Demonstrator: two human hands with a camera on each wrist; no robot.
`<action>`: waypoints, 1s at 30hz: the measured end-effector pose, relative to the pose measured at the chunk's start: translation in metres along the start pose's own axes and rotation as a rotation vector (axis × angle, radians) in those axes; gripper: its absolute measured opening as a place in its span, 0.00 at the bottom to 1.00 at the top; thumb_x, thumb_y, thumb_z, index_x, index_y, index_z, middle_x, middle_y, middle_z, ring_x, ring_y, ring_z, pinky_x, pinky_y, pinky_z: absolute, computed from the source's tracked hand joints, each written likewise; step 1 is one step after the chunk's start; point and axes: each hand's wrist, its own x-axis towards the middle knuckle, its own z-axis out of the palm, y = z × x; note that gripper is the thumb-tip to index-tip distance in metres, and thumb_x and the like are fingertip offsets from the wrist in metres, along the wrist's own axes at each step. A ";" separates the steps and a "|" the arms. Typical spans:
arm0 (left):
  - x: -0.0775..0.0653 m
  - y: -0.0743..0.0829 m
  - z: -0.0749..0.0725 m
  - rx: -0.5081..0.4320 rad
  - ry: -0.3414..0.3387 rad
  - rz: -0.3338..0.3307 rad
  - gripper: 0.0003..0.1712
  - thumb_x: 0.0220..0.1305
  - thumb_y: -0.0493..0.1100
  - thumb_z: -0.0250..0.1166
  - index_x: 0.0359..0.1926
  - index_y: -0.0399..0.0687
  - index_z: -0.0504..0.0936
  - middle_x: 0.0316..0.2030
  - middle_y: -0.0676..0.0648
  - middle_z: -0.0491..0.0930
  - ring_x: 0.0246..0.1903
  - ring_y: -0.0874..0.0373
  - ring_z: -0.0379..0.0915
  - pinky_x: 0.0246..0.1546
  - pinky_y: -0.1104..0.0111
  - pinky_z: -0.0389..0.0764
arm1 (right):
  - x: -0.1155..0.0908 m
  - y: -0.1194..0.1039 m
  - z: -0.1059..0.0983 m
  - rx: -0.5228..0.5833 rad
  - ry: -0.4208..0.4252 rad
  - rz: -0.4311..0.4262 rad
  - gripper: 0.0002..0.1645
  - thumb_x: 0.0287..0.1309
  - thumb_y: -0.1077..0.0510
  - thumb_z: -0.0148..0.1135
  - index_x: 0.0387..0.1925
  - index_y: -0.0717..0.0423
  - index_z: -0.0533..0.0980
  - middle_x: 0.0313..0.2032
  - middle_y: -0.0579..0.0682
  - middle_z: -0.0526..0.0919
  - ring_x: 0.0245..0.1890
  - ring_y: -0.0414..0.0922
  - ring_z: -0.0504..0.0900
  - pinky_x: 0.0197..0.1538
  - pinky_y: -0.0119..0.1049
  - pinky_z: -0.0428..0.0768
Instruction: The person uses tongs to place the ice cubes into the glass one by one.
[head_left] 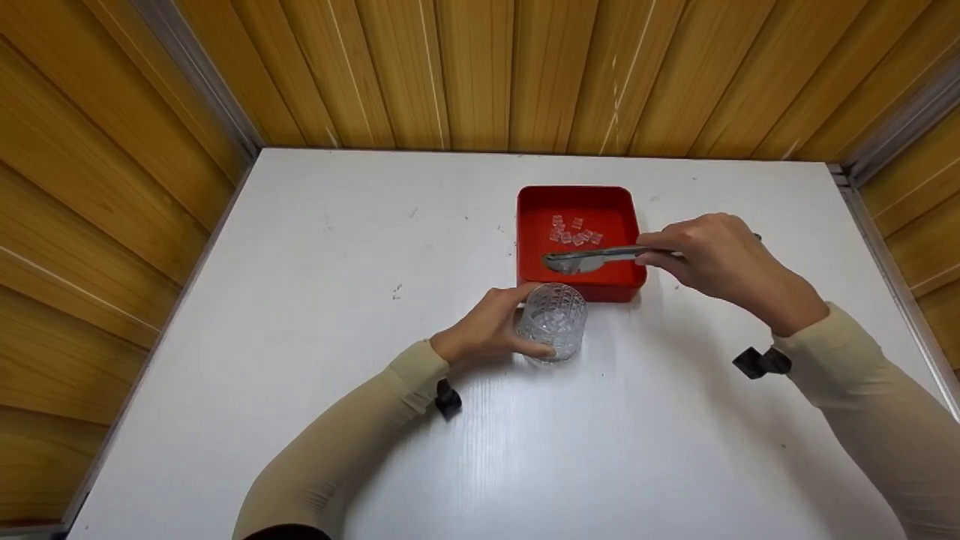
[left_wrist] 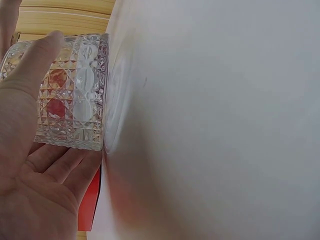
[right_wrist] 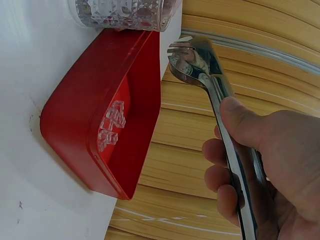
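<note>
A clear cut-glass tumbler [head_left: 555, 322] stands upright on the white table, close against the near side of a red square box [head_left: 607, 292]. My left hand [head_left: 487, 328] holds the tumbler from the left, thumb on the near side and fingers round the far side. In my right hand [head_left: 724, 259] is a pair of metal tongs [right_wrist: 235, 165], gripped between thumb and fingers. Their tips [head_left: 566, 262] hang above the near part of the box; whether they pinch anything cannot be told. Several clear cubes [head_left: 577, 237] lie on the box floor. The tumbler's patterned wall obscures what is inside it.
The white table [head_left: 360, 247] stretches out on both sides of the box. Yellow wood-slat walls [head_left: 480, 75] enclose it at the back, left and right. A black band piece [head_left: 761, 362] sticks out from the right sleeve, another [head_left: 448, 399] from the left.
</note>
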 end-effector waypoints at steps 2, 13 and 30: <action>0.000 0.000 0.000 -0.006 -0.002 -0.006 0.49 0.49 0.56 0.83 0.70 0.48 0.73 0.57 0.53 0.82 0.54 0.64 0.77 0.58 0.74 0.76 | -0.002 -0.003 0.000 0.015 0.019 -0.029 0.13 0.53 0.61 0.79 0.42 0.53 0.89 0.26 0.44 0.87 0.18 0.36 0.72 0.21 0.33 0.70; -0.001 0.000 0.000 0.005 -0.007 -0.015 0.53 0.48 0.57 0.84 0.72 0.51 0.69 0.59 0.52 0.82 0.56 0.63 0.77 0.59 0.72 0.76 | -0.013 -0.019 0.003 0.050 0.011 -0.084 0.16 0.50 0.62 0.80 0.43 0.55 0.88 0.30 0.47 0.89 0.20 0.36 0.76 0.22 0.32 0.74; -0.001 -0.001 0.000 0.014 0.002 0.016 0.50 0.49 0.55 0.83 0.70 0.49 0.71 0.58 0.52 0.83 0.54 0.63 0.78 0.59 0.73 0.76 | -0.017 -0.025 0.008 0.065 -0.010 -0.074 0.17 0.52 0.61 0.80 0.45 0.54 0.88 0.30 0.46 0.89 0.21 0.37 0.78 0.24 0.32 0.78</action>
